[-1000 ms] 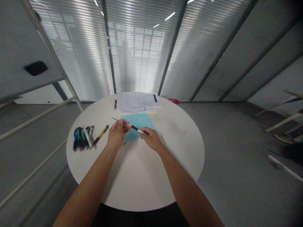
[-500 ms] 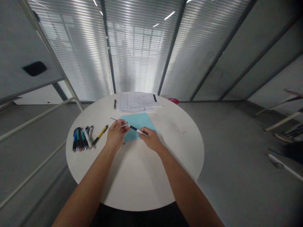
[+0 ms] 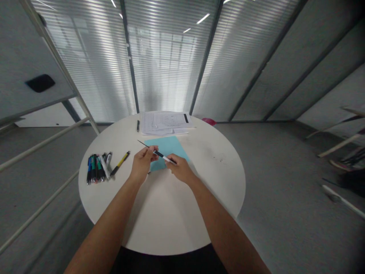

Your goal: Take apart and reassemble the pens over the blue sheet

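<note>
Gripping one pen between left hand, right hand, above one blue sheet, roughly six pens aside

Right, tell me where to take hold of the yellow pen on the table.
Pinch the yellow pen mid-barrel from above with the left hand, the nearer one, once free. It lies flat and slanted, apart from the bunched pens, so fingers fit either side.

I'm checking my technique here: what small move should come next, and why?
Probably draw the thin black rod straight out with the left hand, since it pokes past those fingers while the right hand holds the white end of the black-and-white pen, above the blue paper.
</note>
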Demonstrator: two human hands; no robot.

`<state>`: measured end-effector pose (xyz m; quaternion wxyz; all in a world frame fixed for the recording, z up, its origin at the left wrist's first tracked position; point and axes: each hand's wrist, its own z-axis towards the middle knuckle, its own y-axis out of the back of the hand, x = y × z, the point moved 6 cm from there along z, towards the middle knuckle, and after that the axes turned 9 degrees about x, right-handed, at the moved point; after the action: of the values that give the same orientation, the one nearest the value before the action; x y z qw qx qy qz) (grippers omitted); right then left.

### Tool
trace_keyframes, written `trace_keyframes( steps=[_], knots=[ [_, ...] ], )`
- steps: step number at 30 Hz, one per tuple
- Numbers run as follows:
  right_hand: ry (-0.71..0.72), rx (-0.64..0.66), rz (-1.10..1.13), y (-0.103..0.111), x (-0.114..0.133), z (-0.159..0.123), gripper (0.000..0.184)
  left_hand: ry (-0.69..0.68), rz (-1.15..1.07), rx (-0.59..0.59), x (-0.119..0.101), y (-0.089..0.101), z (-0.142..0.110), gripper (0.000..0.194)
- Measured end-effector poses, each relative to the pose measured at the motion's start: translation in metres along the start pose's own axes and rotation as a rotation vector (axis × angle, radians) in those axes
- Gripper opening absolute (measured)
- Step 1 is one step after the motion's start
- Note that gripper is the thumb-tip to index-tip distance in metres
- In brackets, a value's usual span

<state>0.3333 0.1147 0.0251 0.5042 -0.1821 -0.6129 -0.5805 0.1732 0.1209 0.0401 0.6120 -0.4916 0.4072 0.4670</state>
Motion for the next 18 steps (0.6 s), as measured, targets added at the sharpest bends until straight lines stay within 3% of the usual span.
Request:
trace_keyframes(
  steps=[10,18],
  knots=[
    [-0.038,0.083,0.344,-0.012,-0.005,0.005,0.015,0.029,0.067,0.144,-0.003,-0.013,-0.004,0.045],
    [-0.034,0.095,0.385,-0.013,-0.002,0.005,0.022,0.003,0.184,0.183,-0.007,-0.018,-0.007,0.038]
  ],
)
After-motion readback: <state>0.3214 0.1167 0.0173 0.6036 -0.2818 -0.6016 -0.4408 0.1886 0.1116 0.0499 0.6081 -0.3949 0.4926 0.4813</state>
